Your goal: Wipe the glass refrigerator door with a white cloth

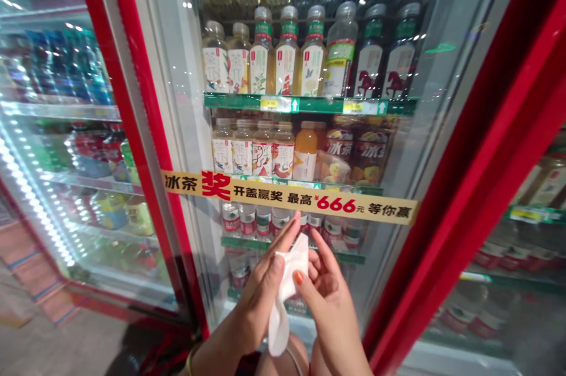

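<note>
Both of my hands are raised in front of a glass fridge door (186, 128). My left hand (260, 293) pinches a crumpled white tissue (287, 287) between thumb and fingers. My right hand (325, 287), its thumbnail painted orange, grips the same tissue from the other side, fingers curled. The tissue hangs down between the two hands. Behind the glass stand rows of tea bottles (274, 60) and juice bottles (305, 152) on green shelves.
A yellow promotional strip (287, 196) with red print runs across the door. Red door frames (464, 187) stand on both sides. Another lit fridge (66, 158) with drinks is at the left, and the floor (53, 346) shows at the lower left.
</note>
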Demonstrator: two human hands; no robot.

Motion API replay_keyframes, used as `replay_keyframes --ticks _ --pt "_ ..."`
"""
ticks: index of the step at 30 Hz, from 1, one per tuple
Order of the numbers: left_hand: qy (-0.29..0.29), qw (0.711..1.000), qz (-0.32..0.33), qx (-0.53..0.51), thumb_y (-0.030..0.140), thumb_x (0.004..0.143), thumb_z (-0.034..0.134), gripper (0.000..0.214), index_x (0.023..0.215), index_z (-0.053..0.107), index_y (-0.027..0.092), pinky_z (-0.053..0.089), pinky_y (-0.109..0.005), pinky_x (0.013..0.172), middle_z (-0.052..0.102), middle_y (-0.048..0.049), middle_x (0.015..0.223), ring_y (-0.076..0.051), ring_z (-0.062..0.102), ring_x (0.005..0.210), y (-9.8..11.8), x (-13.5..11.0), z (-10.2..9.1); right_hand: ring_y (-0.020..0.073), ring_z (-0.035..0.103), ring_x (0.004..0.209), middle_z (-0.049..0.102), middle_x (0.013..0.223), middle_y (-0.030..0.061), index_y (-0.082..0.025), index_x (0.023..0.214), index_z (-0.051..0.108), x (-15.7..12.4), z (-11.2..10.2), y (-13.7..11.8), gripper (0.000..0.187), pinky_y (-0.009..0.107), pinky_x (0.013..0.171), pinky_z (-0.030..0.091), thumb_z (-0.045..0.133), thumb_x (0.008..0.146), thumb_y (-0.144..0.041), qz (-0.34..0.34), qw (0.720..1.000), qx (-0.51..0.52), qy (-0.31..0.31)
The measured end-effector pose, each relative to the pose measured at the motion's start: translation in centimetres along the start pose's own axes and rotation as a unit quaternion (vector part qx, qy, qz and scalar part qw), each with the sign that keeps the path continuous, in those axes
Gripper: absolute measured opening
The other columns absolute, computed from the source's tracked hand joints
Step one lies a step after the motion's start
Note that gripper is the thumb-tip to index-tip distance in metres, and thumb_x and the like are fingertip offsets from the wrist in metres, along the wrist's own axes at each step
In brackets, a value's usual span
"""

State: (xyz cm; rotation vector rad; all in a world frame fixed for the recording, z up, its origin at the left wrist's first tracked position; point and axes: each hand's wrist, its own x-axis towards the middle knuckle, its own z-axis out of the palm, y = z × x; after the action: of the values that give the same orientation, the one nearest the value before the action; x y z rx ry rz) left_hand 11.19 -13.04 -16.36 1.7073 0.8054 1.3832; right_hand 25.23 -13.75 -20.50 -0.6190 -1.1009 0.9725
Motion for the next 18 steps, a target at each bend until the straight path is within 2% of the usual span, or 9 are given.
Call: replay_keyframes --ticks 1,3,4,6,8,11,14,16,18 --pt "0.019 1.0 -0.007 0.017 0.077 0.106 0.039 0.078 0.169 0.052 0.031 0.05 -0.048 0.131 0.045 -0.0083 0.179 -0.033 0.05 0.163 0.0 -0.4 -0.2 0.0253 0.083 0.099 0.085 0.117 0.0108 -0.029 0.139 0.078 0.2 -0.4 -0.2 0.061 0.037 0.081 0.07 0.092 0.085 -0.054 0.015 1.0 -0.01 0.023" --pt "0.036 0.998 -0.046 0.017 0.076 0.105 0.047 0.077 0.164 0.059 0.028 0.053 -0.045 0.128 0.057 -0.0108 0.171 -0.033 0.058 0.156 -0.2 -1.1 -0.6 0.0254 0.082 0.097 0.086 0.109 0.0104 -0.025 0.112 0.086 0.6 -1.4 -0.6 0.044 0.035 0.08 0.069 0.094 0.081 -0.054 0.018 0.995 -0.048 0.082" --pt "0.036 0.997 -0.075 0.007 0.075 0.104 0.051 0.075 0.16 0.064 0.026 0.059 -0.044 0.12 0.066 -0.0128 0.162 -0.033 0.066 0.145 -0.3 -1.4 -0.7 0.0257 0.081 0.097 0.086 0.11 0.0107 -0.024 0.109 0.086 0.7 -1.9 -0.7 0.043 0.035 0.079 0.069 0.094 0.081 -0.056 0.016 0.992 -0.064 0.103" --pt "0.021 0.992 -0.128 -0.002 0.074 0.101 0.06 0.07 0.145 0.077 0.024 0.066 -0.037 0.098 0.081 -0.0138 0.135 -0.03 0.078 0.117 -0.5 -1.7 -0.7 0.0259 0.08 0.097 0.085 0.115 0.0119 -0.024 0.117 0.085 0.7 -2.6 -0.8 0.05 0.035 0.075 0.068 0.093 0.081 -0.059 0.019 0.989 -0.083 0.118" --pt "0.024 0.989 -0.146 0.025 0.075 0.097 0.065 0.061 0.117 0.089 0.022 0.064 -0.031 0.079 0.085 -0.011 0.104 -0.025 0.076 0.09 -0.8 -1.8 -0.4 0.0258 0.078 0.101 0.083 0.124 0.0129 -0.025 0.124 0.083 0.5 -2.9 -0.7 0.056 0.034 0.075 0.067 0.091 0.082 -0.061 0.006 0.987 -0.108 0.12" --pt "0.102 0.986 -0.103 0.086 0.069 0.093 0.073 0.049 0.084 0.088 0.023 0.06 -0.028 0.071 0.081 -0.0066 0.084 -0.021 0.072 0.076 -1.0 -1.8 0.3 0.0219 0.074 0.102 0.079 0.122 0.0097 -0.028 0.118 0.082 -0.3 -3.0 -0.3 0.047 0.03 0.078 0.064 0.09 0.084 -0.058 -0.048 0.974 -0.164 0.151" --pt "0.168 0.978 -0.003 0.122 0.051 0.091 0.08 0.025 0.081 0.086 0.028 0.064 -0.03 0.078 0.083 -0.0054 0.087 -0.022 0.077 0.081 -1.0 -2.0 0.8 0.018 0.071 0.083 0.077 0.097 0.004 -0.028 0.115 0.079 -1.2 -2.8 0.1 0.044 0.027 0.071 0.061 0.086 0.088 -0.063 -0.032 0.985 -0.128 0.113" --pt "0.149 0.976 0.056 0.147 0.039 0.091 0.079 0.014 0.083 0.086 0.03 0.065 -0.031 0.082 0.084 -0.0053 0.088 -0.021 0.079 0.083 -0.8 -2.3 1.1 0.0187 0.071 0.077 0.078 0.09 0.0035 -0.027 0.118 0.079 -1.4 -2.6 0.3 0.05 0.028 0.068 0.061 0.084 0.088 -0.067 0.021 0.995 -0.077 0.052" --pt "0.113 0.979 0.068 0.155 0.033 0.09 0.079 0.009 0.084 0.085 0.029 0.065 -0.032 0.087 0.084 -0.0059 0.094 -0.022 0.08 0.089 -0.7 -2.8 1.3 0.0208 0.074 0.08 0.081 0.093 0.006 -0.025 0.116 0.082 -1.4 -2.5 0.3 0.05 0.03 0.071 0.063 0.085 0.088 -0.067 0.059 0.996 -0.07 0.023"
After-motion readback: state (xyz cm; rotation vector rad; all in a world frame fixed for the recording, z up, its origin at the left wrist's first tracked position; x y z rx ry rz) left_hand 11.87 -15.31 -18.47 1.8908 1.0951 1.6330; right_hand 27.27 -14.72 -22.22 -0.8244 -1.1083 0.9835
